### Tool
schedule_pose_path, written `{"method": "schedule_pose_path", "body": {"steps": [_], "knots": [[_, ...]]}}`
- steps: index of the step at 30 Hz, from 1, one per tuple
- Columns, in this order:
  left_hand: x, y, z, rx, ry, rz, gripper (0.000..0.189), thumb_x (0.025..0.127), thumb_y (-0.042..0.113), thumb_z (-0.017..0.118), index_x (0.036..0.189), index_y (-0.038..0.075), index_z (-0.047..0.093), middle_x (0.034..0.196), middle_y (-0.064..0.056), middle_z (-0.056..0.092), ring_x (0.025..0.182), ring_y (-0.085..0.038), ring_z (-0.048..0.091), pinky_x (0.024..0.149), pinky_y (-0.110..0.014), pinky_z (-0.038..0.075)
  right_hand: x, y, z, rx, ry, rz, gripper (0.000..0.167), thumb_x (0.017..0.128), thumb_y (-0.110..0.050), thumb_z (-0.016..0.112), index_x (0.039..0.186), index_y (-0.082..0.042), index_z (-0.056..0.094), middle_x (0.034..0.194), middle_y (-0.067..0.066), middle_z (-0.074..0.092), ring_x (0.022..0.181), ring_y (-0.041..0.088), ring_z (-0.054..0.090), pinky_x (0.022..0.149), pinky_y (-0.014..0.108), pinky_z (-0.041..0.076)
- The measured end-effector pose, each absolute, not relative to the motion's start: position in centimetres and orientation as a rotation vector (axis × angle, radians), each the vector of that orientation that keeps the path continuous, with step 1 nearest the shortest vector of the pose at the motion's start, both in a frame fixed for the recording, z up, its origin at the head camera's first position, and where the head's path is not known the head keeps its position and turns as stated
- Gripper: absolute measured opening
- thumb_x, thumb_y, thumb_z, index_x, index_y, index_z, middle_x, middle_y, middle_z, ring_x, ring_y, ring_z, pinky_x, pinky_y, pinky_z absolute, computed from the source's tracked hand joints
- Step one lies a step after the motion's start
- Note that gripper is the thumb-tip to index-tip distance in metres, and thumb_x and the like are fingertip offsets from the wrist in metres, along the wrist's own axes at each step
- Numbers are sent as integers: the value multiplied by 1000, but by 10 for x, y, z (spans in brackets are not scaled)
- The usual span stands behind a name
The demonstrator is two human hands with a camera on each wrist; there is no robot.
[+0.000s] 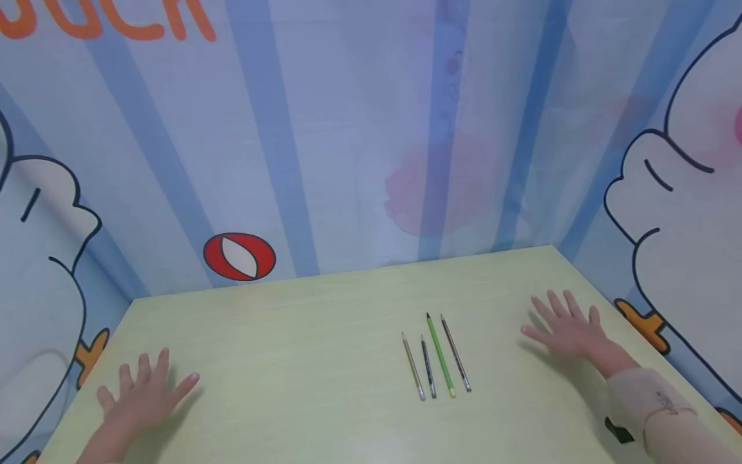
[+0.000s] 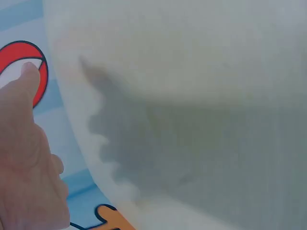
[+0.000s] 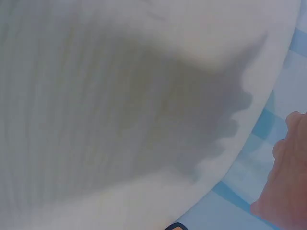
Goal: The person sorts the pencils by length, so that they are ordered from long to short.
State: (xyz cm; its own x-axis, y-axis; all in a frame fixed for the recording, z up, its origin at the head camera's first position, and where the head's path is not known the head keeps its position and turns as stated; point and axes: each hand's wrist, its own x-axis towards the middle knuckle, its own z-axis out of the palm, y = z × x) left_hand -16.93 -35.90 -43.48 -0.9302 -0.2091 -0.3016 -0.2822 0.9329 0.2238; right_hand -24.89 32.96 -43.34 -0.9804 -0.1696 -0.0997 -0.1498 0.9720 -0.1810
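Hands (image 1: 139, 396) (image 1: 570, 332) spread wide, four slim straight pencils (image 1: 440, 354) between them, pale, faintly grained tabletop (image 1: 290, 361)

Head view: the desk (image 1: 290, 386)'s near edge gets chopped off at 6 o'clock, and the orange lettering (image 1: 133, 26) at 10 o'clock loses its top. Any print on the pencils (image 1: 442, 356) is way too tiny to read, tbh. Dark thingy (image 1: 619, 430) by the sleeve (image 1: 666, 412) at 4 o'clock? Can't tell what it is. Left wrist cam crops the left grip (image 2: 29, 163) at 8 o'clock, right wrist cam slices the right grip (image 3: 288, 177) at 4 o'clock.
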Motion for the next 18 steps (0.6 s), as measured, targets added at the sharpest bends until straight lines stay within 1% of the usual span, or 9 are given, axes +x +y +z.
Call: {"method": "schedule_pose_path", "body": {"steps": [4,8,14,18], "knots": [[-177,-339,-424,-316,2839,405,110,71,77,34,138,-5,1,133,-39,-14,116,-58,-23,80,-69,-24,-251,326,-426,-259,3028,-252,89,78,-70,33,142,-12,12,146,23,0,130,44,-14,89,70,-11],[-186,-310,-416,-218,2913,403,104,73,74,36,140,1,1,137,-35,-11,120,-54,-21,83,-68,-23,-252,317,-418,-287,3051,-288,88,78,-69,35,143,-15,9,146,23,1,131,44,-13,89,70,-10],[-193,-266,-407,24,3103,384,92,79,67,38,142,8,7,143,-28,0,127,-49,-8,89,-69,-15,-250,301,-409,-353,3083,-391,86,79,-65,41,143,-20,6,147,20,0,131,44,-13,88,71,-7],[-196,-242,-407,140,3166,378,86,80,65,38,142,12,11,145,-24,6,130,-46,-5,92,-68,-10,-249,289,-406,-387,3094,-415,84,80,-60,45,143,-20,6,147,19,2,130,47,-7,88,73,-1]]}}
